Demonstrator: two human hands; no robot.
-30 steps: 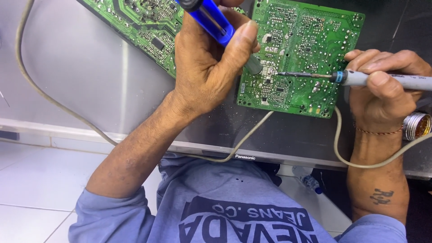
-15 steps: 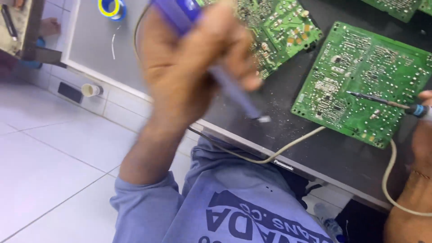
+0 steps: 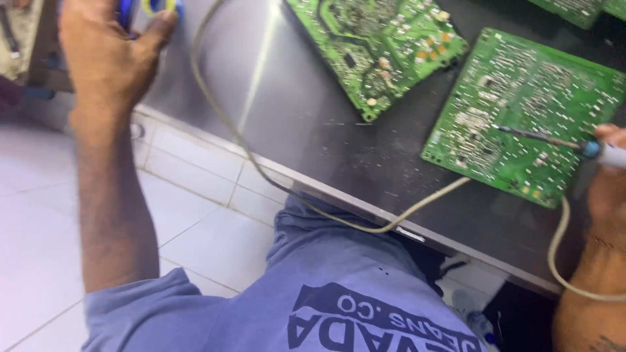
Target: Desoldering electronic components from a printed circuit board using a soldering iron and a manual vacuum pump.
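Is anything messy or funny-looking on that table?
A little. The soldering iron's cord droops off the table's edge in a loose loop. Small specks dot the dark tabletop beside the green circuit board. The boards lie at different angles. Nothing looks broken.

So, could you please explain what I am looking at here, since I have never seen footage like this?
This is one view from a camera worn on a person's head, looking down at their own hands and blue shirt. There is no machine, just two bare hands. The right hand holds a soldering iron, its tip resting on a green circuit board; the iron's cord loops off the table edge. A second board lies beside it on the grey table. The left hand is raised to the far left, holding a blue tool that is mostly hidden.
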